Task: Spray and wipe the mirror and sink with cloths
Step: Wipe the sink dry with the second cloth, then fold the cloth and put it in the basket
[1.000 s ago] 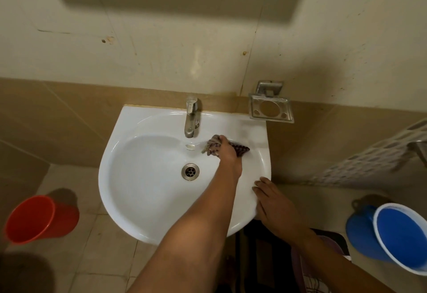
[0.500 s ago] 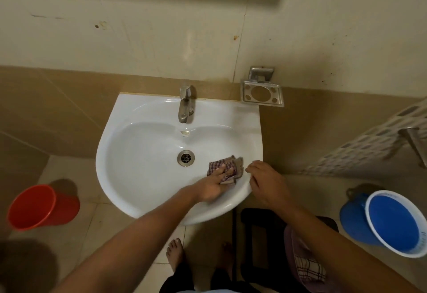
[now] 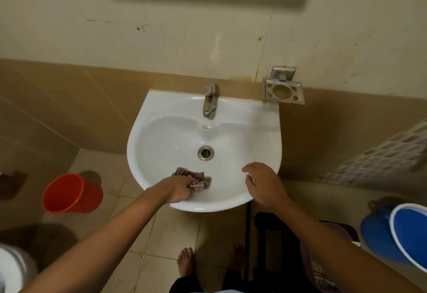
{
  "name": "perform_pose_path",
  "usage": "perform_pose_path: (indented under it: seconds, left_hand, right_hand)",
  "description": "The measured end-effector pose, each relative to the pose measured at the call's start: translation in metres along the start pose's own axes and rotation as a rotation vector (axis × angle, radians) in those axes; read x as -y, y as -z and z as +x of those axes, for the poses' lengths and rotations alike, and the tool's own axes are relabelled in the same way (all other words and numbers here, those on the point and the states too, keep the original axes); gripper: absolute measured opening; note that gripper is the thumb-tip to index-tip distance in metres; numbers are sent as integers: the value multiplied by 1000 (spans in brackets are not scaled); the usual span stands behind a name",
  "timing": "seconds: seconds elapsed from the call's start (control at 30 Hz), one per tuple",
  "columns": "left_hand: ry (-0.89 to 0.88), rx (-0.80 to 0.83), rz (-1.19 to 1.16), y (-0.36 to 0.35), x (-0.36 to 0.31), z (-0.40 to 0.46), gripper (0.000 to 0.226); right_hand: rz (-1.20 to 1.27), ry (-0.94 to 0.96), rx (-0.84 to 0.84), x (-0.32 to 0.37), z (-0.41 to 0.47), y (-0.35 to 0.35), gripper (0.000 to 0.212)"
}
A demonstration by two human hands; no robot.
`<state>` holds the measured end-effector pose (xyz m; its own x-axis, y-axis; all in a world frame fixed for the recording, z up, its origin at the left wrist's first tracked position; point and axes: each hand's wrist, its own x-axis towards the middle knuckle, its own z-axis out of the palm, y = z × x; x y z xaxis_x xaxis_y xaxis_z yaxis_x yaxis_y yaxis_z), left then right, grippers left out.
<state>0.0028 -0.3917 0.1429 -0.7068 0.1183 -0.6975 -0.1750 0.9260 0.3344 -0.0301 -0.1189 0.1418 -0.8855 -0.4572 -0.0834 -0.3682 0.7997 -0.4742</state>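
A white wall-mounted sink (image 3: 265, 135) fills the middle of the head view, with a metal tap (image 3: 209, 102) at the back and a drain (image 3: 205, 153) in the bowl. My left hand (image 3: 176, 188) presses a crumpled checked cloth (image 3: 195, 178) against the bowl's near-left inner wall. My right hand (image 3: 265, 183) rests on the sink's near-right rim, fingers spread, holding nothing. The mirror is not in view; only its shadow falls on the wall above.
An empty metal soap holder (image 3: 283, 90) is fixed to the wall right of the tap. A red bucket (image 3: 69, 193) stands on the floor at left, a blue bucket (image 3: 409, 235) at right. A dark stool (image 3: 277, 242) stands below the sink's right side, near my bare feet (image 3: 186, 260).
My left hand has swept the cloth from the bowl's back right, past the drain's right, round to the near-left wall. My right hand stays on the near-right rim.
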Motion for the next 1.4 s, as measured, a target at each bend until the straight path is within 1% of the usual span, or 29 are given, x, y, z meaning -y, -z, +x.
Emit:
perform_pose_path:
  seconds: [0.13,0.2,0.27,0.33,0.4,0.47,0.5,0.6,0.67,0.73,0.8,0.87,0.93,0.97,1.03,1.07,1.13,1.17,1.23,1.27,1.3,1.4]
  left_hand:
    - [-21,55,-561,22,3,-17,27]
    - [-13,57,-800,34,9,-29,31]
    - [-7,30,-1066,46,13,-39,43]
    - [-39,1,-1280,59,14,-47,43]
    - [-60,-12,-1387,71,11,-54,42]
    - [-76,18,-1476,76,11,-56,42]
    - [-84,43,-1509,77,11,-58,43]
    - [-94,107,-1519,74,15,-56,49]
    - [-96,87,-1444,73,17,-56,45]
    - [-119,53,-1324,74,16,-55,40]
    - [-209,14,-1216,76,15,-53,38]
    - [-315,-17,-1177,83,14,-49,37]
    - [-390,26,-1153,94,14,-45,41]
    - [-417,65,-1102,100,10,-43,48]
    - [-427,145,-912,111,-3,-38,63]
    - [-433,188,-806,114,-13,-35,64]
    - [-470,266,-633,114,-40,-32,51]
    - [-488,276,-583,111,-55,-30,44]
    - [-508,233,-572,100,-86,-26,33]
    - [-508,202,-607,95,-98,-24,30]
    - [-508,192,-657,88,-112,-23,28]
    - [-507,245,-853,65,-161,-26,24]
  right_hand:
    - [209,-105,93,35,8,-12,29]
    - [368,-179,94,54,16,-16,24]
    - [581,-272,59,75,24,-14,23]
    - [863,-438,46,95,30,-7,40]
    - [1191,-592,96,107,33,-5,61]
    - [1393,-582,194,116,32,-8,75]
    - [1455,-554,227,122,30,-10,73]
    - [1511,-525,215,142,27,-15,48]
    - [1513,-541,132,151,28,-17,40]
    - [1416,-560,3,151,29,-17,32]
    - [1317,-552,-88,147,30,-11,30]
    - [1231,-514,-135,140,29,1,33]
    - [1164,-477,-107,132,27,18,34]
    - [1139,-463,-73,128,26,27,34]
    - [1074,-442,0,118,23,45,33]
    - [1029,-439,34,113,22,53,33]
    - [979,-449,92,102,17,67,35]
    - [978,-468,98,96,13,73,36]
    - [1021,-521,38,80,-4,86,31]
    - [1090,-553,-10,72,-13,90,30]
    - [1202,-579,-68,60,-26,93,32]
    - [1616,-540,-249,22,-69,96,57]
